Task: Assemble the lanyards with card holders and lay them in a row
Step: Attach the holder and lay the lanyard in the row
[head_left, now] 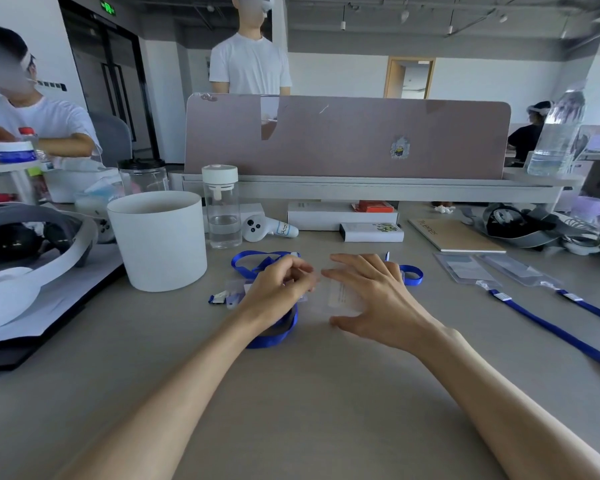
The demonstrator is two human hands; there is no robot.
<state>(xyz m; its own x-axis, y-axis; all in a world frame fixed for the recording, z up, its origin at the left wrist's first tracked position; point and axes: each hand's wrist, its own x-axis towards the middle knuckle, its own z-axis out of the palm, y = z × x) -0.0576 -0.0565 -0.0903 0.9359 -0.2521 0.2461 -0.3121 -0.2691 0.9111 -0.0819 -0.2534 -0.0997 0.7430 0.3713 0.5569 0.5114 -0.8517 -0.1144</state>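
While both forearms are stretched out over it, the grey surface (309, 393) is seen carrying everything in view. A white cylindrical container (158, 239) is stood at the left, with a clear water bottle (221, 206) just beside it and a white controller (262, 228) to the right of that. Two finished lanyards with card holders (465, 270) (515, 271) are laid side by side at the right, their blue straps (548, 327) trailing toward the near right edge. A loose blue lanyard (272, 336) is piled in the middle, under the left hand (278, 289). The left hand is curled, fingertips pinched together near the right hand's fingertips; what is pinched cannot be told. The right hand (371, 299) is spread, thumb and fingers apart around a clear card holder (340, 296), which is held at its edges just above or on the surface; which cannot be told. Another blue loop (413, 275) is seen behind the right hand. A small lanyard clip end (219, 298) is lying left of the left hand.
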